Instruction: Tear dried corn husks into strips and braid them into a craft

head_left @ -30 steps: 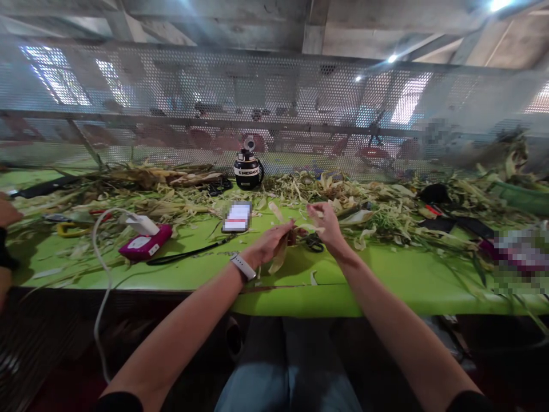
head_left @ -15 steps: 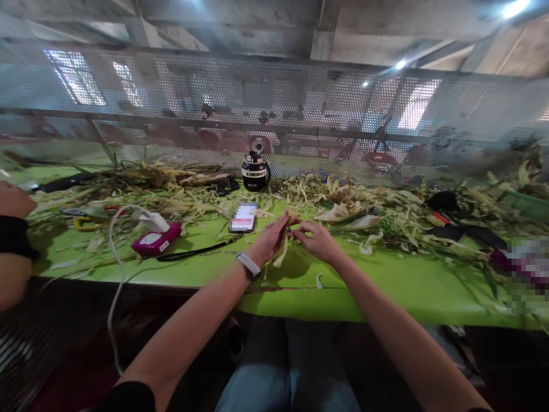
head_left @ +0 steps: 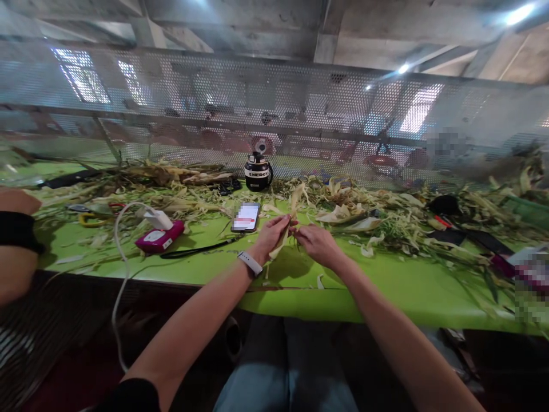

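Over the near middle of the smooth lime-green table [head_left: 300, 300], my left hand [head_left: 274, 237] clamps a pale papery husk strip [head_left: 297, 201]; my right hand [head_left: 316, 243] curls just beside, its grip unclear to me. Farther left lies a dark-edged rectangular phone [head_left: 246, 217]; beyond, a round black-and-white bottle [head_left: 257, 174].

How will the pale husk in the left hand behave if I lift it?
The husk looks thin, so it is probably light. Its lower end hangs beside the left hand, suggesting it's fairly floppy. Being narrow, it might tear.
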Demonstrator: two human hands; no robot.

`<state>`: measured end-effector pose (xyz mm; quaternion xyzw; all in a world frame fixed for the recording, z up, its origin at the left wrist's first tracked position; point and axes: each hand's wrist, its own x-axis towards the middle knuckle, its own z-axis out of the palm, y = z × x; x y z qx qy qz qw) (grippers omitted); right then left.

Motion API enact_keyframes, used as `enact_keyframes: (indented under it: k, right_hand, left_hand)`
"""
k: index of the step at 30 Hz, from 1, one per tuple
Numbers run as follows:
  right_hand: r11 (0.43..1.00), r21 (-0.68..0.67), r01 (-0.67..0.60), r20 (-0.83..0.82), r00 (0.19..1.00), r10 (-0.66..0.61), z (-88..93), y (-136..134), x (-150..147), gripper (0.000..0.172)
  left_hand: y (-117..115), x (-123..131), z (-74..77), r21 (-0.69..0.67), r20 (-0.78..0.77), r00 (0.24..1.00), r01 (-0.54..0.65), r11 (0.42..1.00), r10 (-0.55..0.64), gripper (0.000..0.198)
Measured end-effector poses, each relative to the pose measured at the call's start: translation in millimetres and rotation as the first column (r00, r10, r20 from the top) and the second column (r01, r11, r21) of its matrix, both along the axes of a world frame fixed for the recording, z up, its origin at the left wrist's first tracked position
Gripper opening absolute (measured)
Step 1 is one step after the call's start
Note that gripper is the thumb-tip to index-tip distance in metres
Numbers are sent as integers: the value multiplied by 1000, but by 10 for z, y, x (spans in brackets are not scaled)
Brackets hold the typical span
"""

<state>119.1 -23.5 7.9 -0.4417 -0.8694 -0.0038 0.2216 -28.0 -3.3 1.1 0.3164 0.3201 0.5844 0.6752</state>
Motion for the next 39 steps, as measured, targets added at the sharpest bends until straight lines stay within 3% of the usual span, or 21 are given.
enact_keyframes:
  k: [9,12,17,19,22,25,27,34,39]
  right_hand:
    - [972,-158,-171,-83,984,160,-23,21,71,24]
    - [974,-180,-141,-121,985,121,-40,40,86,22]
    - [998,-35,55,-391,918,-65,-1,8,110,12]
    - [995,56,80,-496,867,-42,26,-13,95,21]
    - [993,117,21,-527,849,44,37,-7,40,34]
    - [992,125,-19,-556,827,86,14,53,-13,22]
    - [994,107,-3,-626,777,70,-5,100,-25,18]
    - [996,-53,74,-834,545,-84,-31,131,0,31]
    - [976,-217,12,-911,356,-207,-11,82,-33,30]
  left_hand:
    - [20,-7,17,-47,-20,999,-49,998,48,15]
    - [7,-9,57,-73,-31,999,-47,996,45,14]
    - [0,-11,38,-3,-127,992,27,1000,-27,9]
    - [-1,0,-5,55,-179,980,96,994,-84,14]
    - [-5,18,-71,130,-240,957,197,972,-162,25]
    - [-10,23,-109,170,-280,934,274,946,-220,29]
    - [-9,19,-117,173,-308,919,309,935,-246,30]
    - [-35,31,-93,181,-305,917,322,929,-258,36]
    - [-97,44,-52,146,-307,923,288,946,-233,31]
